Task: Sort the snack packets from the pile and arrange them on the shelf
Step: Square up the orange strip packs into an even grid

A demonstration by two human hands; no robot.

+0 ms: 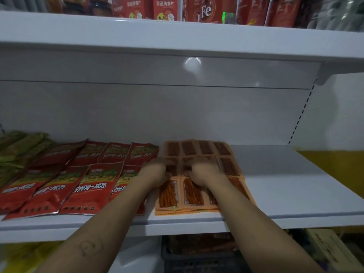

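L fingers & R fingers: bent, tips down on the mid row of the orange snack packets. Heavy blur, so can't tell if they pinch the sheet or only press on it. L hand and R hand sit side by side, knuckles up, close but apart, both forearms reaching in over the shelf's front edge.

Orange packets: no writing legible. Joined sheets, 4 across x 3 rows, each cell w/ a clear window showing thin reddish-brown sticks. Several sheets stacked, zigzag-cut edge at the front. Stack lies flat on the white shelf, mid-shelf, front edge near the shelf lip.

Just L of it: red packets in two overlapping rows, big white Chinese chars, last ones read "一根芯", w/ a green-yellow picture above the text. Farther L: green packets, print too blurred.

Upper shelf: red packs, one w/ white "Fe", another w/ Chinese chars and a yellow cartoon figure.

Below the shelf: dark basket, contents unclear.
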